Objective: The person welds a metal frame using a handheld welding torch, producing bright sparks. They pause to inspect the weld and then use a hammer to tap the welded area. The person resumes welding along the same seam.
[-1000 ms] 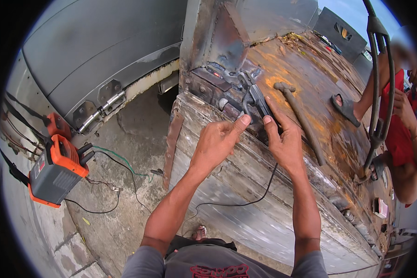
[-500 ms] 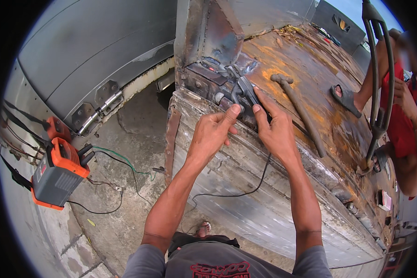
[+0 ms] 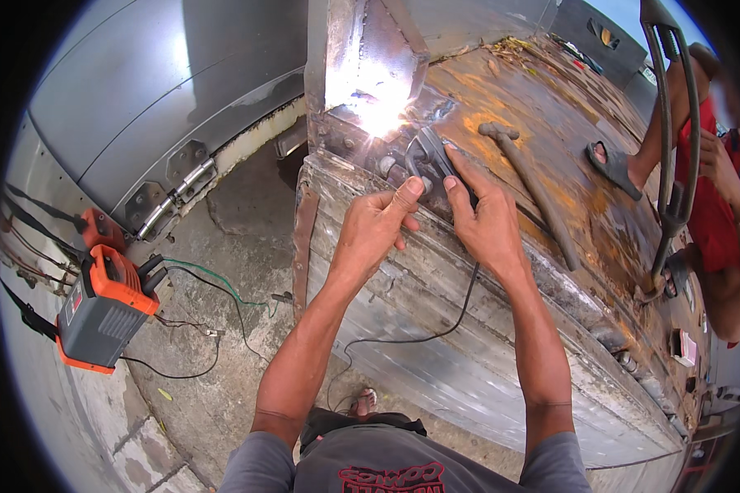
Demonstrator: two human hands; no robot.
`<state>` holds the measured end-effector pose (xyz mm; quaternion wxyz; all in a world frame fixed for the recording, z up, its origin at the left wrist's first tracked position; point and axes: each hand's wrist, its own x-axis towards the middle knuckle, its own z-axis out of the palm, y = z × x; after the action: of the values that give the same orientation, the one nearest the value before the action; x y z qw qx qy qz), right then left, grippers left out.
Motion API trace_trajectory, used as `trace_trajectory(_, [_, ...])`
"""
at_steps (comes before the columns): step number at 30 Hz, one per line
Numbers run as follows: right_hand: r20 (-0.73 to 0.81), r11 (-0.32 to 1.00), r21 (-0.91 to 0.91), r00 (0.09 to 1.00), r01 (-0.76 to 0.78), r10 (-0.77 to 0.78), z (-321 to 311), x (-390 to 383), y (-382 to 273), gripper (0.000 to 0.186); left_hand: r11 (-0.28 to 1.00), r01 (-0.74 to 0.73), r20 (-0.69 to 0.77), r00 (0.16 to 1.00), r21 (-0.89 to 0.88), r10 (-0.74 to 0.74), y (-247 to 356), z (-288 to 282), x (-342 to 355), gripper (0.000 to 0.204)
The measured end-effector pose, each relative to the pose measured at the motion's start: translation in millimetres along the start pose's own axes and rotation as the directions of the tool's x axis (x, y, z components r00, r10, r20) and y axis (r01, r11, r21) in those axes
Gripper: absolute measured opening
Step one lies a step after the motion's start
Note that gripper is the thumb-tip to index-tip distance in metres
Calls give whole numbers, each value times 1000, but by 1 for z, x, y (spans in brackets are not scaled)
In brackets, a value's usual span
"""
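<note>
With fingers (image 3: 462, 167) of the right hand (image 3: 493, 230) closed round the black electrode holder (image 3: 440, 154), forefinger laid along its side and thumb on top, hold the wrist firm enough to damp any wobble yet free enough to steer. Use the left hand (image 3: 370, 230) as a steadying partner: half curled, thumb tip just beside the holder's curved lever, impossible to tell whether pinching it. Sight along the holder, set over the near edge of the rusty deck (image 3: 584, 185) and just short of the welding arc (image 3: 381, 119) at the foot of the upright steel bracket (image 3: 358, 45). With the rod lost in glare, judge by the arc: best held short and even, feeding in gently as the metal burns away. Let the black cable (image 3: 403, 339) hang slack, so as not to drag on the grip. Probably wise to glove those bare hands and screen the glare from the co-worker (image 3: 707, 214). Leave the hammer (image 3: 536, 193) lying to the right.
</note>
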<state>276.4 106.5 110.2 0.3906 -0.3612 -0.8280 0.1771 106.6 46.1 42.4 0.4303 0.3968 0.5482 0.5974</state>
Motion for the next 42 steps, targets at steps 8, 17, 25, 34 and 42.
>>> trace_trajectory(8, [-3, 1000, -9, 1000, 18, -18, 0, -2, 2, 42, 999, 11, 18, 1000, -40, -10, -1, 2, 1, 77])
trace_trajectory(17, [19, 999, 2, 999, -49, 49, 0, -1, -2, 43, 1000, 0, 0, 1000, 16, 0, 0, 0, 0, 78])
trace_trajectory(25, [22, 998, 1, 997, -68, 68, -2, 0, -1, 44, 1000, 8, 6, 1000, 8, -8, 0, 0, 2, 78])
trace_trajectory(34, [80, 990, -27, 987, -141, 143, -5, 3, -6, 46, 1000, 3, 6, 1000, 8, -3, 0, 0, 3, 80])
trace_trajectory(42, [79, 990, -33, 987, -137, 139, -5, 3, 0, 45, 1000, 25, 3, 1000, -4, -25, 4, 2, 1, 80])
